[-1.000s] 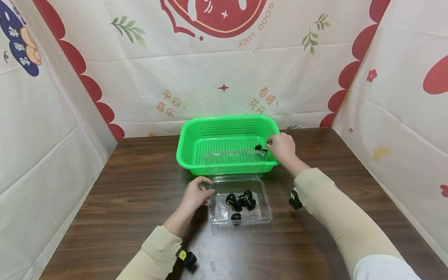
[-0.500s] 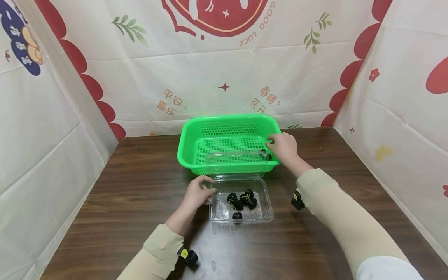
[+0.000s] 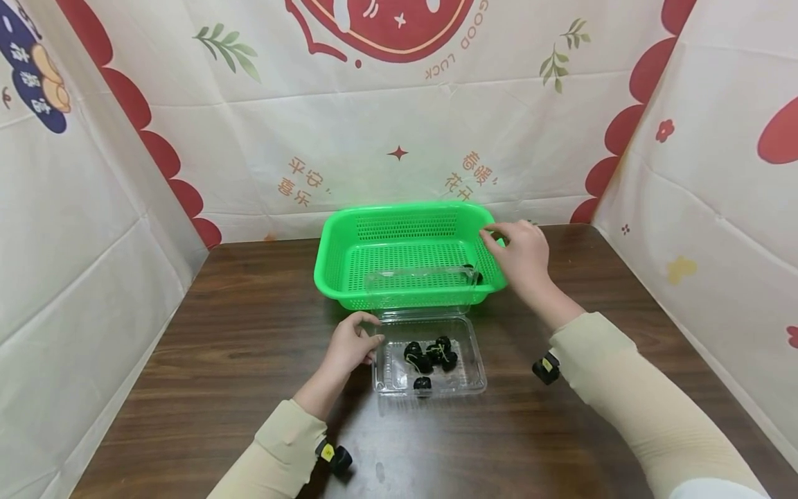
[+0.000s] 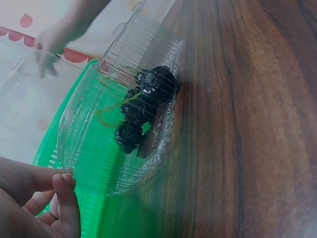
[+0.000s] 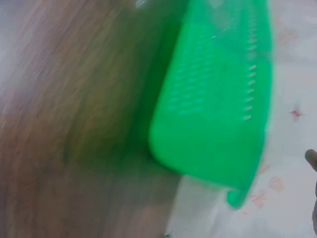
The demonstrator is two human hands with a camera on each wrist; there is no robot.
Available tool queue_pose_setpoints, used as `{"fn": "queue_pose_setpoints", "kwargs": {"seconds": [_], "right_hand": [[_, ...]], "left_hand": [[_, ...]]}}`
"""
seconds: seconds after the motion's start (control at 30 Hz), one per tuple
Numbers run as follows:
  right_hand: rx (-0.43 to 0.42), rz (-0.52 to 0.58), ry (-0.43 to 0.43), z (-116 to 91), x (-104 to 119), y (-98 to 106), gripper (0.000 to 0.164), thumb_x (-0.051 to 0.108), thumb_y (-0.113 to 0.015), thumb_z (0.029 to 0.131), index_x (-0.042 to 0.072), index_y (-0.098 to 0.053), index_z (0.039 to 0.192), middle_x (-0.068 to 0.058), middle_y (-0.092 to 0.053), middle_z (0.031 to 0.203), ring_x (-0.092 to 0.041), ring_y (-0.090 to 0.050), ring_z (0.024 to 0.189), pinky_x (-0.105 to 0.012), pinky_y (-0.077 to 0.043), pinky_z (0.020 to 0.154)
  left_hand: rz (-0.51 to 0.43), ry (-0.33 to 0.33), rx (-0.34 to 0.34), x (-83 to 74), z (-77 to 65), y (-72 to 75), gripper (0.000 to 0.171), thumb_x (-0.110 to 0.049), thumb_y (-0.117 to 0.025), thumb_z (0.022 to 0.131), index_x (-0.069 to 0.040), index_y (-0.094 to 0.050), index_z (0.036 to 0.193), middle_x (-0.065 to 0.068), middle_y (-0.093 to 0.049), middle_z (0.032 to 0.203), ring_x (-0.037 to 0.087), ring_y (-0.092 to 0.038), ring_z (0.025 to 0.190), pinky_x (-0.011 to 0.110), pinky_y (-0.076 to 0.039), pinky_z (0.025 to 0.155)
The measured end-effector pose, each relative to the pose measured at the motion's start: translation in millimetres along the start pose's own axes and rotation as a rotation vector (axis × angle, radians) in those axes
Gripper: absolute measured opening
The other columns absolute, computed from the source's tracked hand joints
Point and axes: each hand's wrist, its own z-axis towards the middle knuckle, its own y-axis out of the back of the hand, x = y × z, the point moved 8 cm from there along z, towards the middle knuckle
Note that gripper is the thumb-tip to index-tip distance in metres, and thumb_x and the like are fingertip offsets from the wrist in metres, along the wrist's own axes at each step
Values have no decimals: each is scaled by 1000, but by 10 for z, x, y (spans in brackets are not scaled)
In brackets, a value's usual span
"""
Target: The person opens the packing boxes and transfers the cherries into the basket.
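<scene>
My left hand (image 3: pixel 350 344) pinches the left rim of a clear plastic clamshell box (image 3: pixel 479 364) between thumb and fingers; the left wrist view shows the same pinch of thumb and fingers (image 4: pixel 62 188). Several shiny black round fruits (image 3: pixel 424 360) on thin yellow-green stems lie inside the box. Its raised transparent lid (image 3: pixel 389 281) leans over the front of a green perforated basket (image 3: pixel 321 270). My right hand (image 3: pixel 524 256) hovers at the basket's right rim, fingers loosely bent and holding nothing. Black fruit (image 3: pixel 477 278) lies in the basket's right front corner, partly behind the lid.
A dark brown wooden table (image 3: pixel 249 346) carries both containers. Behind it hangs a white printed cloth (image 3: pixel 374 125), with cloth panels along both sides. The right wrist view is blurred and shows mainly the green basket (image 5: pixel 213 134).
My right hand has let go of black fruit in the basket's right corner and moved up and right. My left hand has stayed at the box's rim.
</scene>
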Motion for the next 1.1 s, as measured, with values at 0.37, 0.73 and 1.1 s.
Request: {"fn": "queue_pose_setpoints", "kwargs": {"seconds": [0.37,0.73,1.1], "right_hand": [[-433,276,364,-324,727,685,17,19,-65,80,6,-72,86,-2,-65,66,-19,-46,55,-34,-29,54],[41,239,770,-920,1333,288,28,36,-65,78,10,-69,87,1,-66,81,-14,-57,71,-30,-42,62],[904,4,658,-1662,1176,-491,75,60,-61,72,16,-46,131,-6,-42,133,-24,-40,118,-44,-32,96]], "left_hand": [[-13,8,-8,26,-9,-1,29,2,-66,77,-3,-57,104,4,-44,51,13,-49,38,31,-48,42],[-27,-7,-29,26,-10,-7,29,2,-66,77,-2,-54,103,4,-44,50,13,-49,38,30,-48,41],[-68,60,-37,69,-38,-31,39,1,-66,77,0,-45,111,4,-45,53,12,-47,39,28,-47,41]]}}
